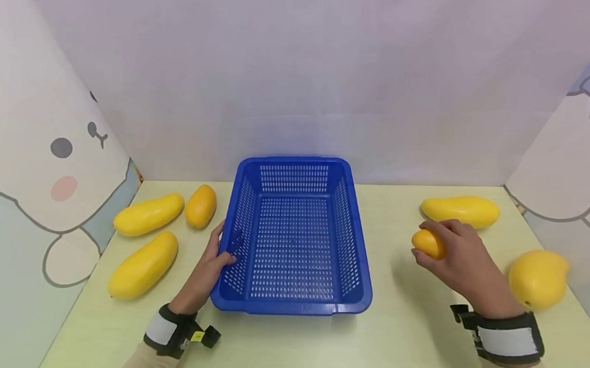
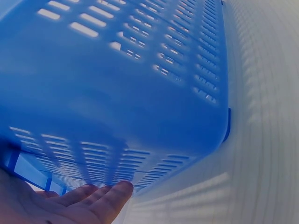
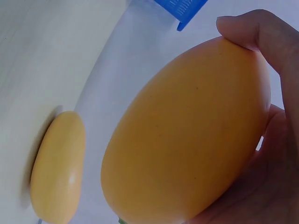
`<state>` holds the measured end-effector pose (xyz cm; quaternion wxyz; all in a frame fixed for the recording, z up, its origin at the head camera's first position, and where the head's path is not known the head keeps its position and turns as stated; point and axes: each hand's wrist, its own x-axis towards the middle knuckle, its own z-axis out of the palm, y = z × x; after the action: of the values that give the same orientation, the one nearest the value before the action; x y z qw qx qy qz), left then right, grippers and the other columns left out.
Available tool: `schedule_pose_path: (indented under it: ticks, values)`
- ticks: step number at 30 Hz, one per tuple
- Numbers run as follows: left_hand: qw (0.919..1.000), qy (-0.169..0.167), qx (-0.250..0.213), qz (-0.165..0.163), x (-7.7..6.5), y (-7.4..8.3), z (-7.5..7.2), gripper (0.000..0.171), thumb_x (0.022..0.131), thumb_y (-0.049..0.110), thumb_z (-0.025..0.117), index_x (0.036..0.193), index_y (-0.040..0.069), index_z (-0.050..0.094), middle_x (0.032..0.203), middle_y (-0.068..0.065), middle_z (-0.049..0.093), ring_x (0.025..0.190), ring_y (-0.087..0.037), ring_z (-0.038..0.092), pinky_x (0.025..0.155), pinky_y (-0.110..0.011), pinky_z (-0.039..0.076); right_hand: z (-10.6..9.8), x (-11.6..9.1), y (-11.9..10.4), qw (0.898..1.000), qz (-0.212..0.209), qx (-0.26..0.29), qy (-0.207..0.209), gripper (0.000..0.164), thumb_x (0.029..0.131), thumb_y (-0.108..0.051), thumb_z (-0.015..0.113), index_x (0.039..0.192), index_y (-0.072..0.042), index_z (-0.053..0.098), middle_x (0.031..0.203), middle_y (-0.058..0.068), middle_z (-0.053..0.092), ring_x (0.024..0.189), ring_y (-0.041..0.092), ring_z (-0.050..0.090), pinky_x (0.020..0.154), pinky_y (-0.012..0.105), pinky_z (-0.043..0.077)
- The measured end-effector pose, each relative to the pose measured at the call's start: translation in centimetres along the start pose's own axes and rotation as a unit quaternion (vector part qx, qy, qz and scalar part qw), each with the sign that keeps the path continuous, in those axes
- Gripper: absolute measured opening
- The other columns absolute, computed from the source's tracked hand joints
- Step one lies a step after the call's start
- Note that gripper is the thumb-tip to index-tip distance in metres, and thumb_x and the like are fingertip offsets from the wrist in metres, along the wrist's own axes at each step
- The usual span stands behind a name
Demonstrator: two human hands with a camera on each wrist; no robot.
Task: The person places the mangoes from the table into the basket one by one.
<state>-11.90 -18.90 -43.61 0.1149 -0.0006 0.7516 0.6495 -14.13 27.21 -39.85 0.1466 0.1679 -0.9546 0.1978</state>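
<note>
A blue perforated plastic basket stands upright in the middle of the table, nothing in it. My left hand grips its left side, thumb over the rim and fingers along the outer wall. In the left wrist view those fingers lie against the slotted side. To the right of the basket, my right hand holds an orange-yellow mango above the table, thumb and fingers round it. The mango fills much of the right wrist view, its far side hidden.
Left of the basket lie a smaller orange-yellow mango and two long yellow fruits, one behind and one in front. At right are another long yellow fruit and a big rounded yellow fruit. A pale curtain closes the back.
</note>
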Motion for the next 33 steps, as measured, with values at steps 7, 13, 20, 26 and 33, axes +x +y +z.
schedule_pose_path:
  ticks: [7, 13, 20, 26, 33]
  values:
    - [1.0, -0.002, -0.001, 0.004, -0.1, 0.0, 0.0, 0.07, 0.089, 0.011, 0.038, 0.146, 0.036, 0.007, 0.152, -0.002, 0.011, 0.131, -0.027, 0.019, 0.106, -0.059, 0.008, -0.1, 0.1, -0.5, 1.0, -0.006, 0.0, 0.015, 0.047, 0.07, -0.03, 0.076, 0.11, -0.01, 0.061, 0.1, 0.013, 0.053, 0.085, 0.028, 0.046, 0.065, 0.041, 0.041]
    - [1.0, -0.002, -0.002, 0.007, -0.1, -0.1, -0.1, 0.07, 0.089, 0.011, 0.037, 0.146, 0.036, 0.007, 0.151, -0.002, 0.011, 0.132, -0.027, 0.019, 0.106, -0.059, 0.008, -0.3, 0.1, -1.0, 1.0, -0.019, 0.005, 0.025, 0.048, 0.069, -0.03, 0.076, 0.111, -0.012, 0.061, 0.101, 0.012, 0.053, 0.086, 0.027, 0.046, 0.067, 0.041, 0.041]
    - [0.9999, -0.005, -0.004, 0.015, 0.0, -0.1, 0.0, 0.069, 0.089, 0.01, 0.037, 0.146, 0.035, 0.007, 0.151, -0.001, 0.011, 0.132, -0.026, 0.018, 0.106, -0.058, 0.008, -0.4, 0.1, -1.7, 0.999, -0.023, 0.011, 0.027, 0.048, 0.068, -0.029, 0.077, 0.111, -0.014, 0.061, 0.103, 0.012, 0.053, 0.091, 0.028, 0.045, 0.069, 0.042, 0.042]
    - [0.9999, -0.004, -0.009, 0.011, 0.0, 0.0, 0.0, 0.069, 0.089, 0.01, 0.037, 0.146, 0.035, 0.007, 0.151, -0.001, 0.012, 0.131, -0.027, 0.02, 0.106, -0.057, 0.01, -0.6, 0.1, -2.5, 0.999, -0.029, 0.014, 0.035, 0.048, 0.068, -0.03, 0.078, 0.111, -0.013, 0.062, 0.104, 0.013, 0.053, 0.094, 0.03, 0.044, 0.071, 0.043, 0.042]
    - [0.9999, -0.004, -0.005, 0.012, 0.1, 0.0, 0.0, 0.07, 0.089, 0.01, 0.037, 0.146, 0.034, 0.007, 0.151, -0.002, 0.012, 0.131, -0.026, 0.019, 0.106, -0.057, 0.009, -0.7, 0.2, -3.3, 0.996, -0.058, 0.017, 0.058, 0.049, 0.067, -0.03, 0.078, 0.11, -0.013, 0.063, 0.105, 0.012, 0.054, 0.095, 0.03, 0.044, 0.07, 0.042, 0.044]
